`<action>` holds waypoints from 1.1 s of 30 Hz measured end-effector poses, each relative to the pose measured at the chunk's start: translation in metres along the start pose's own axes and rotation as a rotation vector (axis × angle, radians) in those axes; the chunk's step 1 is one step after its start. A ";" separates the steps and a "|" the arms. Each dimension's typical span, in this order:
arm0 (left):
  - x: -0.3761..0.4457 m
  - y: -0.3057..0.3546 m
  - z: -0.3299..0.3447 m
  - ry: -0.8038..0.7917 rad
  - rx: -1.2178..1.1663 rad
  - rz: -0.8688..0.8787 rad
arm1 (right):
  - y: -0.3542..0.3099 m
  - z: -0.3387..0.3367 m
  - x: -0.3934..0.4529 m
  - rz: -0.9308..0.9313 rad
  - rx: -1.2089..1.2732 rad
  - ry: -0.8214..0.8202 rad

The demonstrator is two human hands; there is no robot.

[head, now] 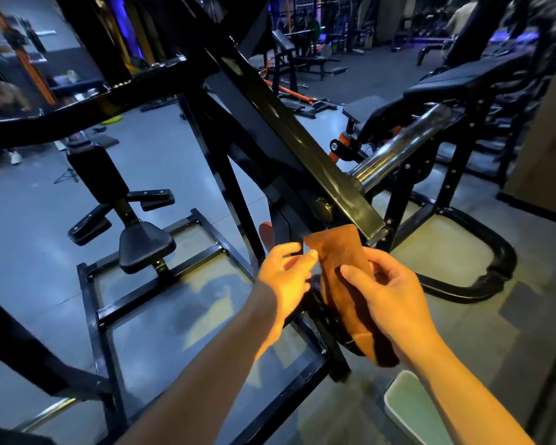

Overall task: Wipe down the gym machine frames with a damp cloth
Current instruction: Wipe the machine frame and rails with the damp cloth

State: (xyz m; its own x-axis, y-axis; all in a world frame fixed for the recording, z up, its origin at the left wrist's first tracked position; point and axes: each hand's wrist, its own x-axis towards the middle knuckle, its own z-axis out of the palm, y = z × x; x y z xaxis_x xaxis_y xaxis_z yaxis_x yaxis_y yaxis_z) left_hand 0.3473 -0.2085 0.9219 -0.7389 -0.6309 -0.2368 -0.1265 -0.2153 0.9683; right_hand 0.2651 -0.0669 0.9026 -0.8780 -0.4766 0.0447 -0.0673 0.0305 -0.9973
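Two hands work one cloth in front of the machine. The left hand [284,271], grip loose with fingers half-extended, has its fingertips at the cloth's left edge; whether they actually pinch it cannot be told. The cloth [341,271], brown and folded into a long strip, stands upright between the hands, its top corner just below the lower end of the black slanted frame bar [302,139]. The right hand [389,303] grips the cloth's lower half, thumb pressed across its face and fingers curled behind.

Judgement: the step in hand is refolding to present a fresh face. To do it well, the left hand should flatten the fold, then the right should press a full palm's width of cloth to the bar and run along its length. The chrome bar [398,149] lies right of the frame.
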 end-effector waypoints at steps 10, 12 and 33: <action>-0.015 0.010 0.016 -0.254 -0.160 -0.025 | 0.005 0.003 -0.013 -0.373 -0.362 -0.103; -0.015 0.013 0.019 -0.296 -0.171 -0.016 | 0.002 0.001 -0.015 -0.324 -0.254 -0.164; 0.113 0.126 -0.039 -0.007 1.634 1.298 | -0.026 0.005 0.010 -0.138 -0.203 0.389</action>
State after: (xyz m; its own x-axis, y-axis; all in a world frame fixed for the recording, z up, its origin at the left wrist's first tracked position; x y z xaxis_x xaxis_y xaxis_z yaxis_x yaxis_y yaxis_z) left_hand 0.2740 -0.3358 1.0141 -0.8633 0.1625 0.4779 0.0165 0.9553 -0.2951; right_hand 0.2604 -0.0764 0.9290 -0.9643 -0.1240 0.2340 -0.2538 0.1803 -0.9503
